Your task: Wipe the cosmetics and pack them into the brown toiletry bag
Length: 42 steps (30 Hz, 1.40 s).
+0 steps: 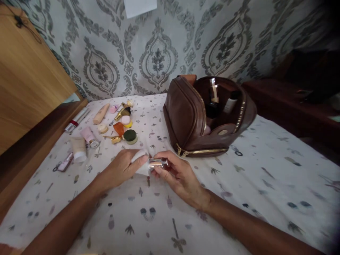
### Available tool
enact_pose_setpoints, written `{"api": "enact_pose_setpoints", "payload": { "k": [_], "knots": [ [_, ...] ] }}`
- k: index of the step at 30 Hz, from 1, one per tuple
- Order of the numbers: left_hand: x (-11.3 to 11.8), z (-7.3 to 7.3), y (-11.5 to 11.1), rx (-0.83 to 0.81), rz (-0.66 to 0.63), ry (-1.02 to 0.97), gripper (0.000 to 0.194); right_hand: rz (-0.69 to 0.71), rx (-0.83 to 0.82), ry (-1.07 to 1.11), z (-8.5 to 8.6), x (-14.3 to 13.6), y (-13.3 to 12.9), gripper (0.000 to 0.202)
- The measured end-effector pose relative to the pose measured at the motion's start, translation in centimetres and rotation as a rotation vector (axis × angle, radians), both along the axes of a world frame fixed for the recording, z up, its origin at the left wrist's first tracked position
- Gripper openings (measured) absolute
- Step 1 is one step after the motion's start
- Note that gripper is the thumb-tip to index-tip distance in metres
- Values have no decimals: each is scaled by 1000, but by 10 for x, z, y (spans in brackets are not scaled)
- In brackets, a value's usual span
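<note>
1. Tube, cylindrical and shiny silver, lies level between both hands, in front of the brown leather cosmetic bag.
2. Right hand has its fingers and thumb closed round the tube's right end.
3. Left hand pinches a white wipe against the tube's other end.
4. Pale bottle, black-capped, stands inside the unzipped bag; its dark lettering is too small to read, as is the round emblem near the opening.
5. Pink tube, beige tube and green-lidded jar rest on the printed sheet, left of the bag; any label writing is illegible.
</note>
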<state>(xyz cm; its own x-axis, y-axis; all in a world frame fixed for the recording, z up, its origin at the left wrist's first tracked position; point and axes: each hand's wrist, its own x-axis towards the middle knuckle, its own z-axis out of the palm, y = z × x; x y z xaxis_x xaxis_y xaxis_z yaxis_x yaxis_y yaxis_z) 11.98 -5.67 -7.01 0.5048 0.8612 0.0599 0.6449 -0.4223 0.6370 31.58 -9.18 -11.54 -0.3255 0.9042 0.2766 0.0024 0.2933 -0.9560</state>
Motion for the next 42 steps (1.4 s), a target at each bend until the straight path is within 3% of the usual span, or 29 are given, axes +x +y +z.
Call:
{"api": "enact_pose_setpoints", "payload": {
  "k": [6,13,16,20,23,26,29,34,37,42],
  "knots": [
    [9,-2,-4,-51,165,16,51,84,34,-55,1,2,-1,20],
    [10,1,-5,58,166,46,43,19,-124,-3,12,3,2,21],
    [5,1,1,28,236,-108,29,-25,-128,38,11,1,2,21],
    [-7,0,15,-104,317,-385,42,-34,-114,77,9,1,0,23],
    [-11,-1,16,-383,235,-461,32,-41,-40,67,9,2,-1,21],
    [-6,-2,8,-599,67,-370,41,-47,83,8,9,3,0,14],
    [2,-2,-1,-503,3,-285,46,-41,134,-23,10,3,1,12],
    [10,3,-9,-218,49,-176,44,-70,-17,34,11,3,2,25],
    [11,7,-11,-99,45,-119,42,-93,-59,17,10,2,5,19],
    [1,6,-1,-342,-49,-173,42,-100,108,46,7,1,9,10]
  ]
}}
